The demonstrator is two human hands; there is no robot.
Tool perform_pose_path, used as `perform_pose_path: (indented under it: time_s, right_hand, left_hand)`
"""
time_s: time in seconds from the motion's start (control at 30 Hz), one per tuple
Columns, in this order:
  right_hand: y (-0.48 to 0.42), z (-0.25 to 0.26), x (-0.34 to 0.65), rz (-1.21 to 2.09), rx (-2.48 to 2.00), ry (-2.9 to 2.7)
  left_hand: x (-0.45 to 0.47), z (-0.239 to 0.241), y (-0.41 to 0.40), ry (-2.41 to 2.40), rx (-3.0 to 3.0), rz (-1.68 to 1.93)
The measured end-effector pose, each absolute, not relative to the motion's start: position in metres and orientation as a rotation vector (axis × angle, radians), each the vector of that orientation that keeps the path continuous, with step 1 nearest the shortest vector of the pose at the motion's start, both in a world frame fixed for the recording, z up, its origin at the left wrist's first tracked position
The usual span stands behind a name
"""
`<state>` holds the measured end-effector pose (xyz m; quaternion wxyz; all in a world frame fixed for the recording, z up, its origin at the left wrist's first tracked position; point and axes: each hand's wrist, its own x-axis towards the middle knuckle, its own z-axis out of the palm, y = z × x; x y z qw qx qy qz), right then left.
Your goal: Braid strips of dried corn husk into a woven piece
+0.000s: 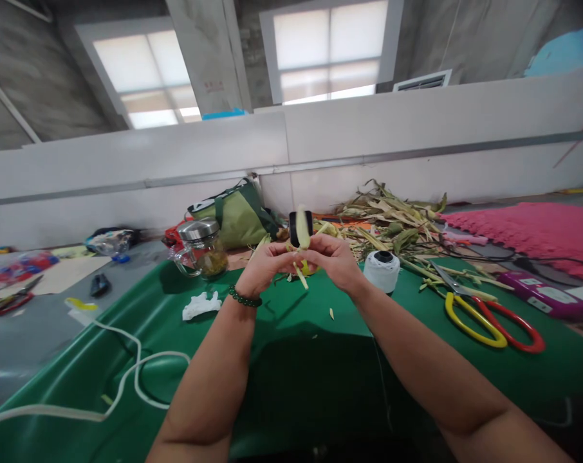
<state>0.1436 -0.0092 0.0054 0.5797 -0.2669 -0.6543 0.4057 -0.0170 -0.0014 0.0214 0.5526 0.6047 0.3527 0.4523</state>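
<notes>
Raised over the middle of the green mat [315,360], my left hand [268,258] and my right hand [336,260] meet, thumbs and fingers pinched on a pale green corn husk [302,230]. Its upper part stands up, slightly blurred, before a black object [292,228] that I cannot make out. A pale stalk-like end hangs below the fingers. A beaded bracelet [244,297] circles my left wrist. Right of my right hand stands a white spool of thread [381,272]. Farther right, scissors [479,315] with one yellow and one red handle lie spread.
Dried corn husks [385,215] heap at the back right, near a pink fringed cloth [527,231]. A lidded glass mug [208,256], a green bag [238,218] and crumpled white tissue [201,305] are left. A white cord [137,360] loops front left; a purple box [542,292] lies right.
</notes>
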Motion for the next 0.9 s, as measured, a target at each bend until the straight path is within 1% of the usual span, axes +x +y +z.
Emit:
perform_pose_path:
  time_s: [0.07,0.17,0.37,0.6,0.73,0.9]
  right_hand:
    - [-0.007,0.005,0.143,0.922,-0.669,-1.458]
    - [-0.005,0.003,0.143,0.782,-0.749,-1.463]
    - [0.000,-0.004,0.145,0.303,-0.901,-1.690]
    - [-0.001,-0.007,0.150,-0.166,-0.914,-1.898]
    - [-0.005,-0.006,0.153,-0.312,-0.922,-2.031]
    - [-0.012,0.005,0.159,-0.364,-0.814,-1.933]
  left_hand:
    - [-0.015,0.019,0.001,0.867,1.452,1.107]
    - [-0.013,0.018,0.002,0.898,1.474,1.170]
    - [-0.012,0.021,-0.003,0.901,1.582,1.177]
    - [-0.012,0.018,-0.001,0.895,1.595,1.132]
    - [-0.010,0.018,-0.002,0.939,1.695,1.168]
    - [-0.011,0.018,-0.003,0.928,1.700,1.213]
